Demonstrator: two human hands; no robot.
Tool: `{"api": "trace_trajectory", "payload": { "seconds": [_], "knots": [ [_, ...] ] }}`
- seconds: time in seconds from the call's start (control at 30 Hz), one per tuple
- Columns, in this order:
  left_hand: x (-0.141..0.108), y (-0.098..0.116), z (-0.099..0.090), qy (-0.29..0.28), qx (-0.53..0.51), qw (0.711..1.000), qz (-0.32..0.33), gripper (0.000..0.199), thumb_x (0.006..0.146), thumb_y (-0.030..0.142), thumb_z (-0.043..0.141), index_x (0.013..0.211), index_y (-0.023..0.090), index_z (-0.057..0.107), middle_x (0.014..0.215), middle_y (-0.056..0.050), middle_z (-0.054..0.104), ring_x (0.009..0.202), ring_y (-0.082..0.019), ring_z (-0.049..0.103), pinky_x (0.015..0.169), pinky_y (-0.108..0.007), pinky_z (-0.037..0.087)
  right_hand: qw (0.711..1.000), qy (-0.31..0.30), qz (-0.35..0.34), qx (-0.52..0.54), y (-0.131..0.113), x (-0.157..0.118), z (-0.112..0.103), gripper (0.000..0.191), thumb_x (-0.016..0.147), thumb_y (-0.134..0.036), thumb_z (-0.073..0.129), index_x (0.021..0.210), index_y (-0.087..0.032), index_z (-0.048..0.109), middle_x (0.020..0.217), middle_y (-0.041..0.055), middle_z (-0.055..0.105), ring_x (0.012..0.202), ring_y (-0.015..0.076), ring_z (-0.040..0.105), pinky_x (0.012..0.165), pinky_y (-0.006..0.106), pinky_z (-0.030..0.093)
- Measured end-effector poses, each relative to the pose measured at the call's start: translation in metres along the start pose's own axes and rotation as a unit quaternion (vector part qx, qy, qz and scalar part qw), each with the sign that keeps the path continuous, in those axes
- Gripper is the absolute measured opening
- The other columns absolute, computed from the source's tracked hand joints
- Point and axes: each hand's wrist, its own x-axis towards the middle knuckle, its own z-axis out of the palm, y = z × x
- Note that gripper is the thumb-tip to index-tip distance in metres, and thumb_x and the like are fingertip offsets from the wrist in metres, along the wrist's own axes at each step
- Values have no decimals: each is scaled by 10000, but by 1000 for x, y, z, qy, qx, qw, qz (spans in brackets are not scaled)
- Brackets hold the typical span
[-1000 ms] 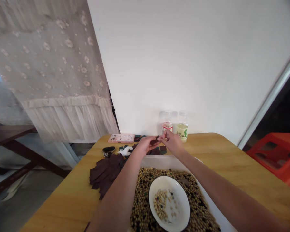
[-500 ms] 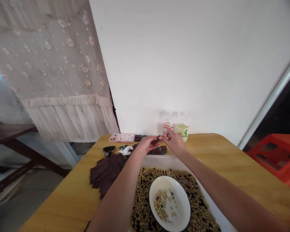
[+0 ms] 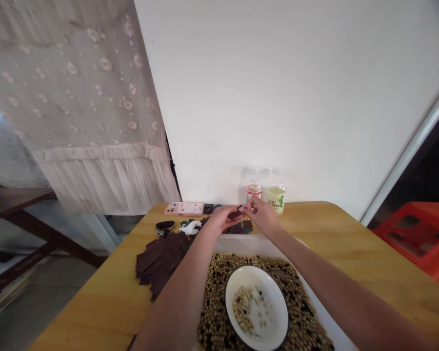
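Note:
Over the far edge of the tray, my left hand point(image 3: 225, 217) is closed on a small dark brown flat piece point(image 3: 235, 215), which looks like fabric or leather. The fingertips of my right hand point(image 3: 262, 211) are pinched together at the right end of that piece; anything tiny between them cannot be made out. Below my hands is a white tray point(image 3: 237, 241) filled with tan and dark beads point(image 3: 223, 265). A white dark-rimmed bowl point(image 3: 274, 304) rests on the beads, with some loose beads inside.
Left of my left forearm lies a heap of dark brown pieces point(image 3: 163, 258). Behind it are a black key fob point(image 3: 165, 225), crumpled white material point(image 3: 190, 227) and a pink phone point(image 3: 184, 208). Two jars, one red-labelled point(image 3: 254, 190) and one green-labelled point(image 3: 276, 199), stand by the wall. An orange stool point(image 3: 417, 239) is at right.
My right fingertips have shifted very slightly left against the brown piece, which has tilted a little. My left hand and the bowl stay about where they were.

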Motion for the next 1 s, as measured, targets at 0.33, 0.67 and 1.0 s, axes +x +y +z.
{"api": "trace_trajectory", "payload": {
  "seconds": [0.33, 0.67, 1.0],
  "knots": [
    [-1, 1, 1, 7, 6, 1000, 5, 183, 738, 73, 479, 738, 113, 657, 728, -76, 689, 692, -146, 648, 713, -260, 501, 1000, -19, -13, 16, -2, -1, 1, 173, 713, -319, 522, 623, -216, 416, 615, -33, 624, 506, 116, 525, 480, 211, 328],
    [-2, 1, 2, -2, 17, 1000, -3, 179, 744, 81, 481, 763, 104, 657, 719, -83, 687, 712, -150, 651, 705, -248, 500, 1000, -5, 1, 16, -1, -1, -1, 179, 706, -321, 533, 622, -215, 415, 648, -29, 637, 511, 113, 516, 495, 209, 345],
    [1, -1, 1, -26, 23, 999, -26, 128, 732, 109, 536, 779, 109, 655, 725, -79, 690, 709, -152, 653, 684, -234, 501, 999, -1, -20, 30, 5, 2, 2, 125, 691, -322, 556, 714, -218, 491, 632, -35, 611, 482, 100, 506, 472, 200, 337]
  ]
}}
